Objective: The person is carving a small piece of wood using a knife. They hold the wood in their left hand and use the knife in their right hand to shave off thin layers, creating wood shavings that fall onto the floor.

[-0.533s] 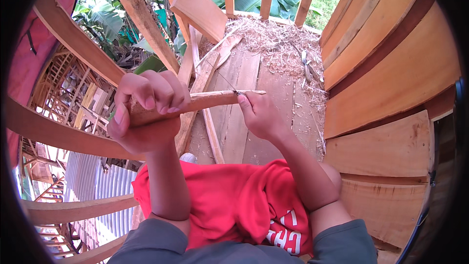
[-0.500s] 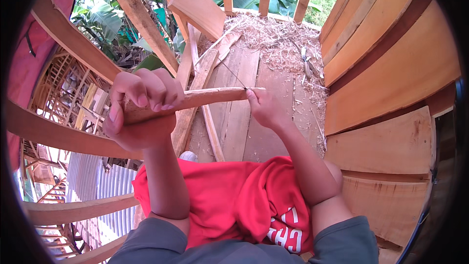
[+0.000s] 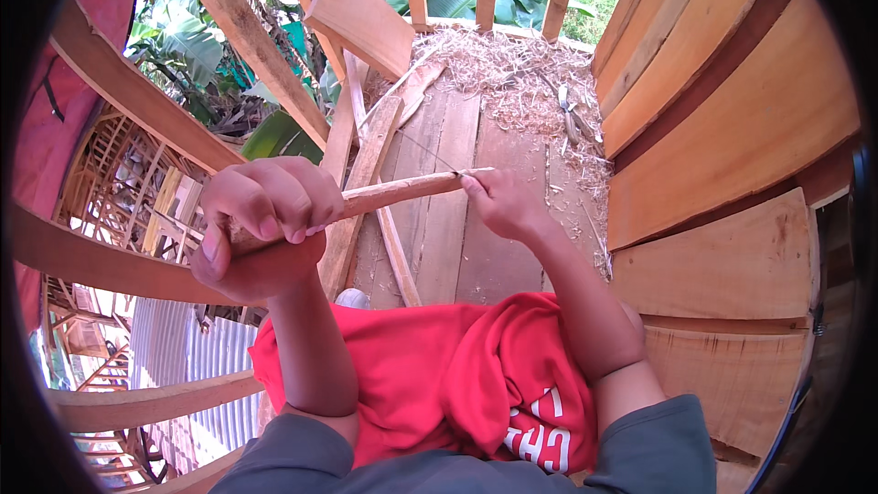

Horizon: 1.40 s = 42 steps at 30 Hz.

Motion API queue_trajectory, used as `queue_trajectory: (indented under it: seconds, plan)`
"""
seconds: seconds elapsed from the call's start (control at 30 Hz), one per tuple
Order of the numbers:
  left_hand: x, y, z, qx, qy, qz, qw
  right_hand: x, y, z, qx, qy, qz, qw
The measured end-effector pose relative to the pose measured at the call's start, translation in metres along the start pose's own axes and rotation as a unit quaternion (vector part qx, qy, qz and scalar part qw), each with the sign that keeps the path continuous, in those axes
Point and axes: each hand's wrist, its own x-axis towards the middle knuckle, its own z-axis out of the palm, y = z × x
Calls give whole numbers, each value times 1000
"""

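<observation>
Grips the left end of a wooden stick (image 3: 398, 191), aslant above the plank floor (image 3: 494, 265), in a tightly curled left hand (image 3: 265, 220); pinches its right end between thumb and fingers of the right hand (image 3: 508, 206), next to a dark strand (image 3: 426, 150) (perhaps cord or wire, too fine to tell). Could slip off the narrow tip through a slack pinch, or chafe the thumb against the strand. Shows no container, just wood shavings (image 3: 512, 64) heaped loose.

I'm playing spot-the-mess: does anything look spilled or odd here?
Yes: loose wood shavings lie scattered over the far end of the plank floor, like a spill. A thick board near the wooden posts looks askew, tilted.
</observation>
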Motion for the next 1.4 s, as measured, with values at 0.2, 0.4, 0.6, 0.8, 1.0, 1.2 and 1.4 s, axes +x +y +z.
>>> queue_trajectory:
  seconds: [0.2,0.4,0.6,0.8,1.0,1.2,1.4]
  plan:
    - [1,-5,4,-19,45,1,999,2,50,4,-11,-10,78,997]
    - [1,3,10,60,5,-10,998,-4,-15,-1,49,-19,-10,999]
    - [3,2,15,55,6,2,998,-2,10,1,25,-11,-20,999]
    - [8,-4,7,38,-24,4,999,-3,33,-9,42,-56,8,997]
    - [4,4,4,-23,-88,-12,996,-11,-5,-11,-51,-42,-34,997]
    - [15,-6,26,-33,-121,-3,992,-8,36,-18,-41,-59,0,997]
    - [13,-4,19,-28,-79,-11,996,-19,54,-11,59,-49,-55,996]
